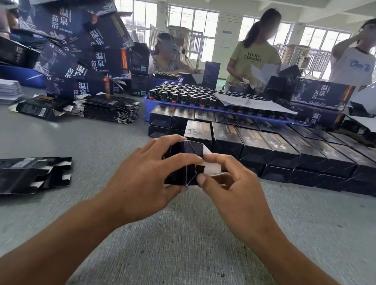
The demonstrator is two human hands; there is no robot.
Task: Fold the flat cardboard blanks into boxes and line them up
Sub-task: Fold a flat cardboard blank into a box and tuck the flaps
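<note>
one dark box (183, 163) held just above the grey table (168, 247), in front of the lined-up boxes (277, 149), stacked in two tiers; exact count not readable. flat blanks: one lot (10, 174) at left, one stack (107, 109) further back. left hand (144, 179) grips the box body, fingers curled round it. right hand (235, 189) pinches the pale end flap (211, 168) between thumb and forefinger.
</note>
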